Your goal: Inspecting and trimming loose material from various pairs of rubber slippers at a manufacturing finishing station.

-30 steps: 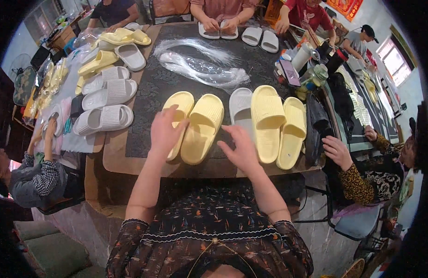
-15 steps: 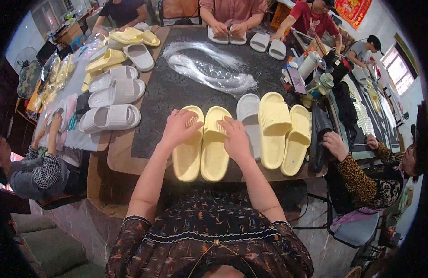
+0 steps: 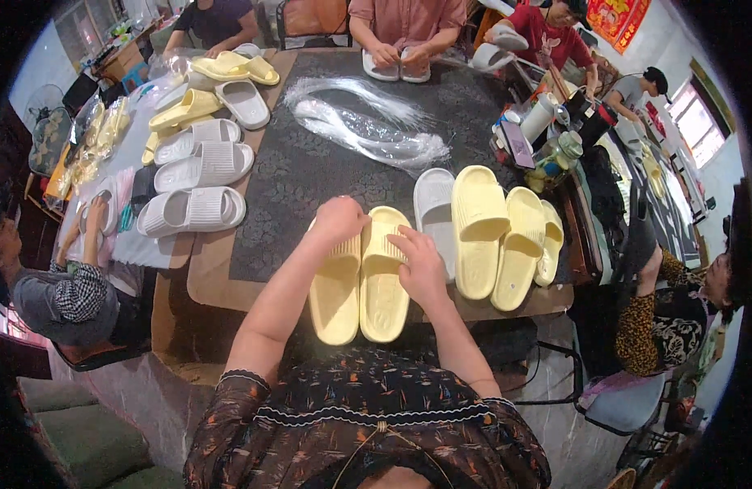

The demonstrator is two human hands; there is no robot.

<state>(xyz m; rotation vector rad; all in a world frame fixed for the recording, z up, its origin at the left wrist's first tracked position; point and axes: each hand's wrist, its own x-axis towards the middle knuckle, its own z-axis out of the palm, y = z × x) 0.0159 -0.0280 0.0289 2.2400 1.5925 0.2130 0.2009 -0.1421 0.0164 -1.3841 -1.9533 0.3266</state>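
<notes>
Side by side at the table's front edge lie two pale yellow slide slippers with ribbed straps, their heels toward me. My left hand (image 3: 341, 220) is curled over the toe and strap of the left yellow slipper (image 3: 334, 297), covering its front end. On the outer side of the right yellow slipper (image 3: 384, 301), my right hand (image 3: 422, 259) has its fingertips over the strap. Close by my right hand stands a grey slipper (image 3: 433, 196), partly covered by another yellow slipper (image 3: 477, 261). More yellow slippers (image 3: 520, 253) lie to its right.
Clear thread strands (image 3: 360, 130) lie across the dark mat (image 3: 270, 196). Several grey slippers (image 3: 201, 208) and yellow ones line the left table. A glass jar (image 3: 555, 159) and a phone (image 3: 518, 145) stand right. Co-workers sit around; one at right raises a dark slipper (image 3: 639, 232).
The slipper pair under my hands has shifted toward me. My left hand has curled over the toe. The co-worker at right lifted a dark slipper; another at far right picked up grey slippers.
</notes>
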